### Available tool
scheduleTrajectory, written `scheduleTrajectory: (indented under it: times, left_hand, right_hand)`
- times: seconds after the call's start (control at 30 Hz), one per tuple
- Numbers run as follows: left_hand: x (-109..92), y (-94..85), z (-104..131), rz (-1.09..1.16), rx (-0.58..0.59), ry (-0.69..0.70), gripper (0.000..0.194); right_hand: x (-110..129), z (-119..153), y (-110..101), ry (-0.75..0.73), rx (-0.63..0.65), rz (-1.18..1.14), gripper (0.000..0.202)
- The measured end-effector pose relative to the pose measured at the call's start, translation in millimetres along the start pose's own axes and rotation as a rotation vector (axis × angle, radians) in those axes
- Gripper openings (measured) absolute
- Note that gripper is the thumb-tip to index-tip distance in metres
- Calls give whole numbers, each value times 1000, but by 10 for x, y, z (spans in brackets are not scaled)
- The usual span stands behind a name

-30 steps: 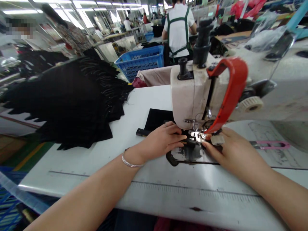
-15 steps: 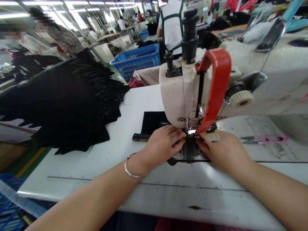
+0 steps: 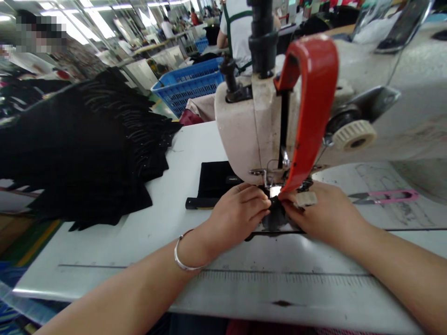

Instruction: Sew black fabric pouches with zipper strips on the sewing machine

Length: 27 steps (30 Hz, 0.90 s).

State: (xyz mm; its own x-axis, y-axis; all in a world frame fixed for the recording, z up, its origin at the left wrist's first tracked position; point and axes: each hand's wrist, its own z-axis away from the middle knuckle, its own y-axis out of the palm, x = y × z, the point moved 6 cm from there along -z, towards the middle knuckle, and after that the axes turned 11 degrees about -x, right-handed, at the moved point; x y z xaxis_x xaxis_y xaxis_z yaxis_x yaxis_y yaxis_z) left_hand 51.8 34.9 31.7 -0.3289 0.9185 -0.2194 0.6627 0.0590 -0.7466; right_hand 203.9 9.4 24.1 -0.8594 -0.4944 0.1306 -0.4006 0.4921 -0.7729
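Head: labelled fabric inside table edge

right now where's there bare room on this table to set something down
Bare tabletop shows between the black fabric stack and the black piece, and between left forearm and right forearm on the near side of the printed ruler. It is crowded under the machine head, where the left hand and right hand nearly meet; pink-handled snips lie farther right.
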Motion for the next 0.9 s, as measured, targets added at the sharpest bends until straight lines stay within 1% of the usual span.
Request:
scheduleTrajectory:
  times: [0.1,0.2,0.27,0.3,0.43,0.5,0.6,0.77,0.9]
  left_hand:
    - [-20,-33,26,-2,21,-9,11]
    - [-23,-51,45,-1,29,-35,16]
    - [-15,-50,48,6,26,-44,16]
    - [-8,-48,48,9,20,-47,15]
    - [25,-42,43,33,-12,-56,12]
    - [36,-39,44,36,-12,-68,12]
    - [41,-32,52,30,0,-96,14]
    - [18,-55,63,15,-33,-128,14]
    - [-34,-68,47,-23,-36,-78,15]
  right_hand:
    - [10,-2,-94,21,-32,-75,16]
    - [48,35,-100,-21,-41,-185,15]
    - [46,71,-43,-22,-15,-232,16]
    - [30,89,-5,-1,6,-247,16]
    - [-44,137,129,136,123,-271,17]
    - [-52,139,149,180,164,-255,19]
    - [-42,126,150,207,187,-222,21]
    - [-42,117,154,167,164,-188,26]
    - [-2,117,81,67,86,-159,19]
